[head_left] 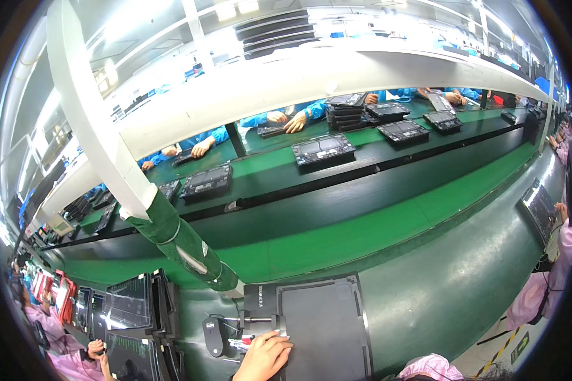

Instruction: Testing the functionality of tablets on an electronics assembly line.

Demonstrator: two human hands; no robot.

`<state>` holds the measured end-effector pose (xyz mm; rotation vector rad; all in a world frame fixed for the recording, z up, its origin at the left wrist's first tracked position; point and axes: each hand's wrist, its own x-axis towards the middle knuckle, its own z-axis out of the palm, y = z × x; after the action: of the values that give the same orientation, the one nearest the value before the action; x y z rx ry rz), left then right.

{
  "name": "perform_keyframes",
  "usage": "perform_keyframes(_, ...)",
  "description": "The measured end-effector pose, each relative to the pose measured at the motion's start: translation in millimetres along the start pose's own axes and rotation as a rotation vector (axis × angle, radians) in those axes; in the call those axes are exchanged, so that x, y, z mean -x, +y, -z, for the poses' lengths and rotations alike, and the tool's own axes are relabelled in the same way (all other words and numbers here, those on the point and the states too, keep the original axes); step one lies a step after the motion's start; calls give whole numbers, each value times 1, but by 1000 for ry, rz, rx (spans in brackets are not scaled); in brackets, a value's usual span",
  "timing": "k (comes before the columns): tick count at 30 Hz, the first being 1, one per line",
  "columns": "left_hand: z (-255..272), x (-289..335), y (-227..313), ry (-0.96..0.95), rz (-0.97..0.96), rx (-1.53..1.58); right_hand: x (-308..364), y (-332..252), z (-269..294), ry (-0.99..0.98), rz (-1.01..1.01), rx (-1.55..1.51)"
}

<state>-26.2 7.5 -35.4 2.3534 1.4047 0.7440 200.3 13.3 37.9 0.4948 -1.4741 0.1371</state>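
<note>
My left hand (263, 357) comes up from the lower edge. Its fingers stretch to the right and lie on the left edge of a flat black tray-like plate (324, 330) with a raised rim, on the bench in front of me. Just past the fingertips a metal bar fitting (260, 319) crosses the plate's left part. A small red-and-white item (240, 343) lies beside the hand, partly covered. A black computer mouse (214, 336) with a cable sits left of it. My right hand is out of sight.
Stacked black panels (130, 305) stand at left, near a pink-sleeved co-worker's hands (96, 349). A green-wrapped post (187, 251) rises before me. Beyond runs a line with open tablet-like devices (324, 149) and blue-sleeved workers. Pink cloth (430, 367) shows at bottom right.
</note>
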Motion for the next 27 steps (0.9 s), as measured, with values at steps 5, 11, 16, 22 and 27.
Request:
perform_keyframes(5, 0, 0, 1, 7, -4, 0, 1, -4, 1, 4, -7, 11)
perform_keyframes(11, 3, -4, 5, -10, -6, 16, 0, -8, 3, 0, -25, 46)
perform_keyframes(16, 3, -3, 6, -1, 4, -18, -3, -12, 6, 4, -26, 67)
perform_keyframes(22, 4, -4, 3, -14, 9, 3, -2, -9, 4, 8, -22, 71)
perform_keyframes(27, 5, -4, 3, -22, 20, 10, -2, -6, 3, 5, -9, 76)
